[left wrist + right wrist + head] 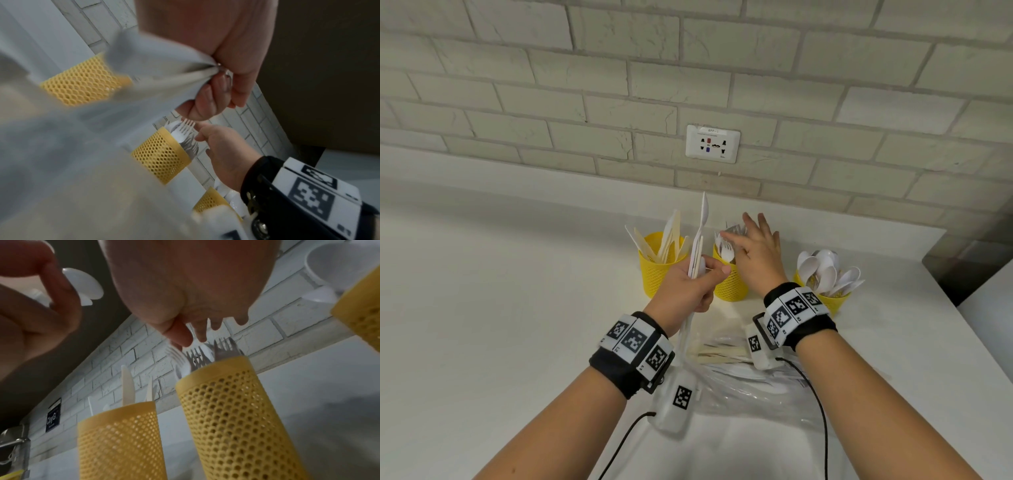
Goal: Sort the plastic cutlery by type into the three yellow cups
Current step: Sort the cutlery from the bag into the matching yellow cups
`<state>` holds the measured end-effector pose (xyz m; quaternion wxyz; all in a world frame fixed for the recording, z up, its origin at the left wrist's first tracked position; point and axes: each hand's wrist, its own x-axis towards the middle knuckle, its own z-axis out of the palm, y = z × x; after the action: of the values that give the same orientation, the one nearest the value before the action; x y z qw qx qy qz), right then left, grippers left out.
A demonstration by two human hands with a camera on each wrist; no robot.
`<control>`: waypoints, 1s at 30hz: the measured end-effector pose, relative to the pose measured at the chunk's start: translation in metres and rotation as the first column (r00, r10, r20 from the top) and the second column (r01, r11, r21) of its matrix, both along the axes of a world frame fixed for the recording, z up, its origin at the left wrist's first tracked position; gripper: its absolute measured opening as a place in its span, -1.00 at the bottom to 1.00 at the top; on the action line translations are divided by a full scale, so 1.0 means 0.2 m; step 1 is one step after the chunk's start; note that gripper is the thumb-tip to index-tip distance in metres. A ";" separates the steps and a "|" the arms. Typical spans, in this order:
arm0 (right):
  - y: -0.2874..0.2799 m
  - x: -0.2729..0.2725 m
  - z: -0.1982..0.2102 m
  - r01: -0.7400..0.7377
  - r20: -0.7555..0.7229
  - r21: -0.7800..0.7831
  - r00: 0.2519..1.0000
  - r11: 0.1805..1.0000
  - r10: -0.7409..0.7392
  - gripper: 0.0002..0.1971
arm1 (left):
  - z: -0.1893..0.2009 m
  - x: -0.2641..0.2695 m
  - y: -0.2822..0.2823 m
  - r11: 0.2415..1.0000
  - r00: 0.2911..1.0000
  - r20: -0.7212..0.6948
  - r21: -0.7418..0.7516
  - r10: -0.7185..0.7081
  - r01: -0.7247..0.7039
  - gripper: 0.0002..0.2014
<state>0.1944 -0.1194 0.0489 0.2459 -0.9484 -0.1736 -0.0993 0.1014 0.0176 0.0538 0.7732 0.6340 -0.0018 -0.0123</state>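
On white counter (482, 291), three yellow mesh cups in a row: knife cup (659, 270) at 10 o'clock, fork cup (729, 281) centre, spoon cup (828, 298) at 3 o'clock. Left hand (685, 291) gripping a bundle of white cutlery (700, 240), tips toward 12. Right hand (756, 250) over fork cup, fingers spread, holding nothing. Loose cutlery pile (722, 353) on plastic bag (753, 390) at 6 o'clock.
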 end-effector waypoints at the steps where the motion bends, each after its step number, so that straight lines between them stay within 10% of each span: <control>1: 0.00 -0.01 0.02 -0.004 0.006 0.044 1.000 0.999 0.004 -0.54 | 0.00 0.00 0.00 1.000 1.000 0.002 0.006 0.001 -0.001 -0.87; 6: 0.06 -0.15 0.24 -0.156 -0.062 0.687 0.961 0.710 0.271 -0.69 | -0.01 0.00 -0.02 1.000 1.000 0.014 0.025 -0.018 0.018 -0.88; 10: 0.14 -0.22 0.35 -0.132 -0.224 0.748 0.872 0.651 0.435 -0.84 | -0.02 -0.01 -0.04 0.998 0.999 0.006 0.056 -0.032 0.032 -0.89; 20: -0.06 -0.28 0.55 -0.205 0.156 0.890 0.976 0.408 0.151 -0.77 | -0.04 0.00 -0.01 0.997 0.997 0.012 0.020 -0.077 0.077 -0.79; 30: -0.57 -0.20 0.45 -0.022 0.270 0.711 0.932 0.703 -0.243 -0.77 | 0.51 0.20 0.13 0.980 0.908 0.391 -0.178 0.149 -0.084 -0.59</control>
<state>0.1545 -0.2339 0.1390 0.5477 -0.7589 -0.1047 -0.3364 0.1420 0.0444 0.1552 0.8032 0.5590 -0.1237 0.1646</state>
